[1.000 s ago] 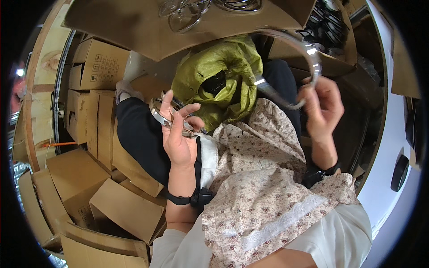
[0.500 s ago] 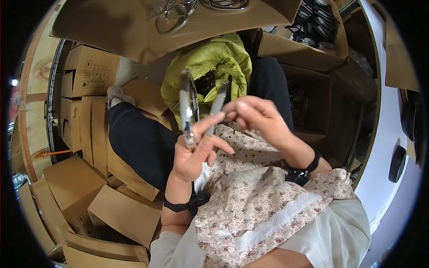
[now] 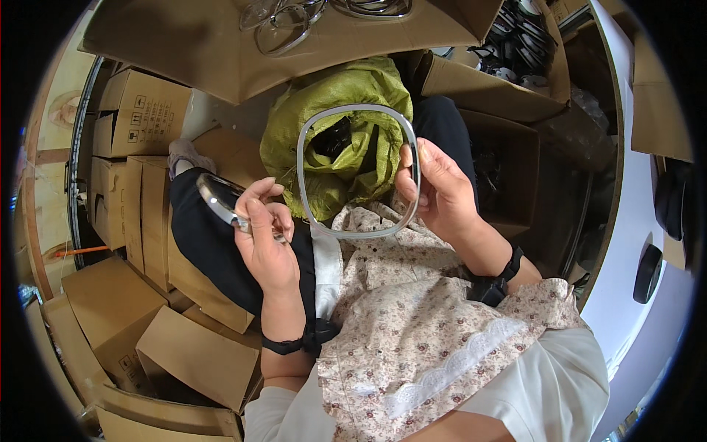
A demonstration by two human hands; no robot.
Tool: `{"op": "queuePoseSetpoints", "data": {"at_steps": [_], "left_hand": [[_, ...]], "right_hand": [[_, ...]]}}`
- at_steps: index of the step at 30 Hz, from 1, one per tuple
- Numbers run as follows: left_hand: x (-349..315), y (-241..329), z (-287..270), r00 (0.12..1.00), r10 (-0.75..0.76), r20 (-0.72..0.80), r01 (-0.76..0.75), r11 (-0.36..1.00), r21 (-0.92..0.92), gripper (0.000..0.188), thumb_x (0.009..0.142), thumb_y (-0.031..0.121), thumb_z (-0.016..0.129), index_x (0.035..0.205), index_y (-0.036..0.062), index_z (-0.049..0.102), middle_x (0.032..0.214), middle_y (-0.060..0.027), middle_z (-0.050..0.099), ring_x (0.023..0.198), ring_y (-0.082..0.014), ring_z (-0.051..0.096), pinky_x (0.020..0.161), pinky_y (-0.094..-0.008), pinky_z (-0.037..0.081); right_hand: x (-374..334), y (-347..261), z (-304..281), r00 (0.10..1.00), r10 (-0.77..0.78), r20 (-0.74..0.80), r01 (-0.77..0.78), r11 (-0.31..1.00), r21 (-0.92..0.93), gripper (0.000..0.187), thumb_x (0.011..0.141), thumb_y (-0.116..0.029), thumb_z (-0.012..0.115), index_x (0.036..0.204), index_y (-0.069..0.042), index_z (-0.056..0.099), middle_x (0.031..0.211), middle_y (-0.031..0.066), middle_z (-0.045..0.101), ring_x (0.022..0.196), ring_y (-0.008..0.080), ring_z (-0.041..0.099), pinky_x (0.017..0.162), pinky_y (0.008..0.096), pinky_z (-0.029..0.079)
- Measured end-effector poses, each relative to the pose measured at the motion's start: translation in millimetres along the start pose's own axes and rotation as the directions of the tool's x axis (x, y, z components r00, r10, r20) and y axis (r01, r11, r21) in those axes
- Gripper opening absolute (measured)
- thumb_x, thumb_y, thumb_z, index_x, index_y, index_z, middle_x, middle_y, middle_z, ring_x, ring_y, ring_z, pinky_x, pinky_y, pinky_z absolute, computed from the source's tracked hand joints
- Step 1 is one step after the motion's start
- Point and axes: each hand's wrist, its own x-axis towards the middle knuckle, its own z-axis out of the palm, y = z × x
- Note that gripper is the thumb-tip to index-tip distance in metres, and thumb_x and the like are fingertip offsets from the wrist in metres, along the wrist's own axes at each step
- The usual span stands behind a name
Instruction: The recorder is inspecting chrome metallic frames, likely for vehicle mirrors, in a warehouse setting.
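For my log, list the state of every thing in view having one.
Left ring, held slanted, partly hidden
Right ring, held up, seen face-on
Left hand, closed on left ring
Right hand, pinching right ring
Green sack, open, dark contents showing
Upper-right carton, open, holding black parts

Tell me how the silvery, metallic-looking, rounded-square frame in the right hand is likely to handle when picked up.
The silvery, metallic-looking, rounded-square frame is probably stiff: it shows no sag though the right hand grips only one side. It seems light for its size, being a thin band around an open middle. Its smooth-looking surface may be somewhat slippery.
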Motion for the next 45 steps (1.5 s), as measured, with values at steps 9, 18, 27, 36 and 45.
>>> {"op": "queuePoseSetpoints", "data": {"at_steps": [9,18,27,36,45], "left_hand": [[-13,8,3,0.948,-0.266,0.175,0.293,0.944,-0.152,0.034,0.101,0.032,0.047,0.102,0.0002,0.059,0.077,-0.0049,0.062,0.052,-0.0017,0.042,0.045,-0.0156,0.028],[-13,9,2,0.941,-0.243,0.236,0.292,0.935,-0.200,0.024,0.101,0.026,0.048,0.101,0.0034,0.053,0.078,-0.0072,0.055,0.052,-0.0055,0.039,0.046,-0.0182,0.029],[-18,13,4,0.935,-0.074,0.346,0.112,0.989,-0.092,0.032,0.090,0.026,0.068,0.089,-0.0044,0.059,0.090,-0.0112,0.063,0.070,-0.0091,0.058,0.057,-0.0211,0.043],[-11,0,3,0.959,-0.057,0.279,0.039,0.997,0.068,0.034,0.097,0.029,0.058,0.102,-0.0035,0.065,0.074,0.0063,0.046,0.057,-0.0010,0.033,0.052,-0.0200,0.023],[-9,-10,4,0.959,-0.236,0.156,0.230,0.972,0.054,0.031,0.100,0.028,0.052,0.105,-0.0007,0.062,0.074,0.0052,0.052,0.057,-0.0002,0.034,0.050,-0.0170,0.024]], "right_hand": [[1,12,-5,0.998,0.020,0.051,-0.026,0.991,0.132,0.023,0.101,-0.032,0.043,0.098,-0.010,0.050,0.065,0.0020,0.050,0.052,0.0060,0.033,0.048,0.0189,0.027],[3,13,-8,0.999,0.035,0.029,-0.037,0.997,0.063,0.028,0.101,-0.033,0.041,0.103,-0.008,0.053,0.067,0.0021,0.052,0.052,0.0055,0.034,0.048,0.0192,0.027],[12,15,-12,0.997,-0.041,-0.071,0.032,0.992,-0.120,0.034,0.101,-0.037,0.041,0.103,-0.007,0.058,0.072,0.0006,0.056,0.061,0.0047,0.042,0.053,0.0184,0.030],[6,3,-15,0.953,-0.302,0.016,0.300,0.936,-0.181,0.032,0.102,-0.032,0.043,0.100,-0.004,0.058,0.074,0.0029,0.053,0.066,0.0091,0.045,0.061,0.0225,0.033],[-6,-5,1,0.956,-0.228,0.185,0.255,0.957,-0.140,0.028,0.102,-0.029,0.047,0.101,-0.004,0.059,0.076,0.0048,0.056,0.066,0.0092,0.049,0.056,0.0217,0.038]]}}
